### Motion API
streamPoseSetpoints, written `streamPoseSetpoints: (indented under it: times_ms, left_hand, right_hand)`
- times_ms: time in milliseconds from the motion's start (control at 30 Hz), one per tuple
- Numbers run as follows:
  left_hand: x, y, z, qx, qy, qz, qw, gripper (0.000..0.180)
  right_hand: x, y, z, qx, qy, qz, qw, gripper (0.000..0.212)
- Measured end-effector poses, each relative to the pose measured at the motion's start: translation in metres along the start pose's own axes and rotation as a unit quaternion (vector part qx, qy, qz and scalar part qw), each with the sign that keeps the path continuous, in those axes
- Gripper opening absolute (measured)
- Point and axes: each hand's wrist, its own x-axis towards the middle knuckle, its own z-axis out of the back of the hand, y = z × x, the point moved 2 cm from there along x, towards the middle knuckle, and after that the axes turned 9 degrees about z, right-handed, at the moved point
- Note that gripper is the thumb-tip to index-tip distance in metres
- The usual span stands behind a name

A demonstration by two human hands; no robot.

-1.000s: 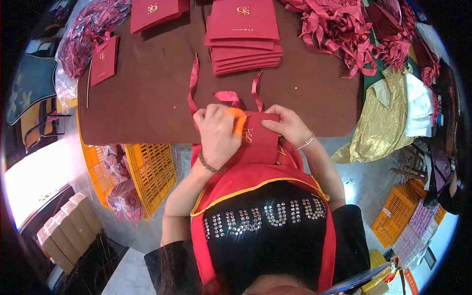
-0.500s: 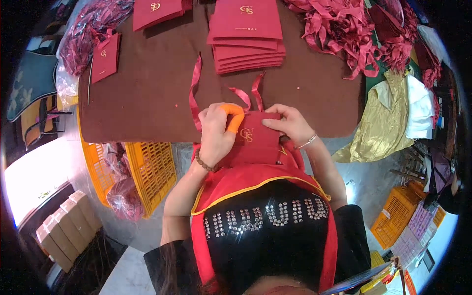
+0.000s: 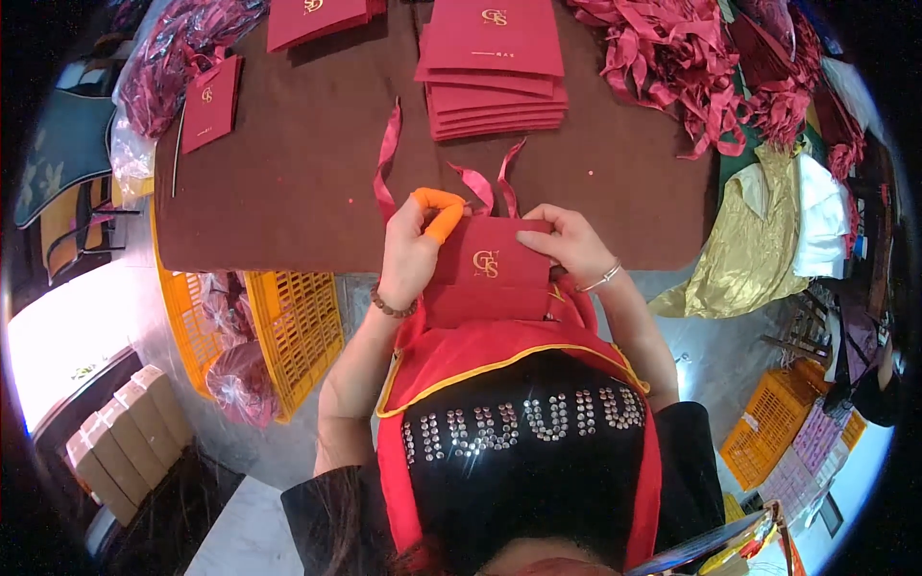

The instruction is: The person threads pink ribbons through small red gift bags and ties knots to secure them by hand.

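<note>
A red paper bag (image 3: pixel 487 267) with a gold emblem lies flat at the table's near edge, against my red apron (image 3: pixel 509 338). Red ribbon (image 3: pixel 474 182) strands stretch from its upper edge over the table. Orange covers sit on the thumb and index finger of my left hand (image 3: pixel 411 252), which is closed in a pinch at the bag's upper left, where the ribbon meets the edge. The fingertips partly hide what they pinch. My right hand (image 3: pixel 567 248) grips the bag's upper right corner, its thumb on top and the other fingers behind.
Beyond the hands, a stack of red bags (image 3: pixel 495 96) stands on the brown-covered table (image 3: pixel 298 206). Another stack (image 3: pixel 322 21) and a single bag (image 3: pixel 209 106) lie to the left. Tangled ribbons (image 3: pixel 663 67) fill the far right. Yellow crates (image 3: pixel 293 331) stand below the table's left side.
My left hand has shifted slightly left and uncovered more of the bag's front. My right hand keeps its grip at the corner. The whole view has shifted a little.
</note>
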Motion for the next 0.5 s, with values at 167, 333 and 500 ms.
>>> streamPoseSetpoints:
  times_ms: [167, 333, 500]
  left_hand:
    - [-0.015, -0.025, -0.012, 0.386, -0.092, -0.292, 0.87, 0.016]
    - [-0.024, -0.023, -0.032, 0.435, -0.069, -0.273, 0.856, 0.016]
    - [-0.021, -0.025, -0.036, 0.485, -0.073, -0.264, 0.831, 0.015]
  right_hand:
    - [0.005, -0.013, 0.007, -0.02, -0.002, 0.045, 0.999, 0.018]
    - [0.004, -0.014, 0.005, -0.033, 0.007, 0.051, 0.998, 0.018]
    - [0.002, -0.017, 0.003, -0.03, -0.011, 0.112, 0.993, 0.019]
